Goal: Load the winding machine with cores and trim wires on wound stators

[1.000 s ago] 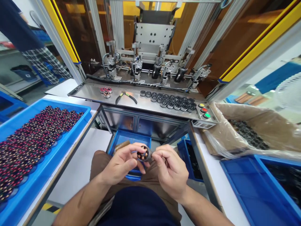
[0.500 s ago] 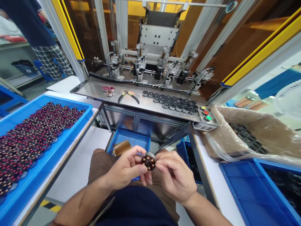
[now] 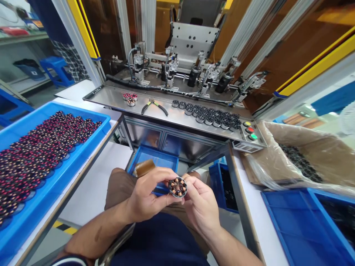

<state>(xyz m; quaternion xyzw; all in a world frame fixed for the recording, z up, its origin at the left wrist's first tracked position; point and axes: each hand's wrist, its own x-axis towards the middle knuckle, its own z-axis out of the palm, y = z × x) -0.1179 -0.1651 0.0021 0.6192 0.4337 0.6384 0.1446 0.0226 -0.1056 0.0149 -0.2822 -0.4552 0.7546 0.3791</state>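
A ring-shaped motor stator [image 3: 178,187] with copper windings is held over my lap, its open face turned up towards me. My left hand [image 3: 151,193] grips it from the left, fingers over the top edge and thumb underneath. At the right rim, my right hand [image 3: 200,201] has its thumb and fingers pinched together against the stator. Whether a wire end is caught in that pinch is too small to tell. Beyond my hands, cutting pliers [image 3: 154,107] with black and yellow-green handles lie on the metal ledge, between red-and-copper wound stators [image 3: 130,98] and rows of black stator cores [image 3: 206,115].
On the left, a blue tray [image 3: 103,120] holds many wound stators. The winding machine [image 3: 191,66] stands behind the metal ledge [image 3: 111,99], with coloured push buttons [image 3: 250,130] at its right end. A plastic-lined box [image 3: 327,155] and blue crates [image 3: 288,221] stand right. Someone stands far left.
The stator has been tilted so its face shows more fully. My right hand has shifted left and closed in on its rim. The camera view has moved slightly.
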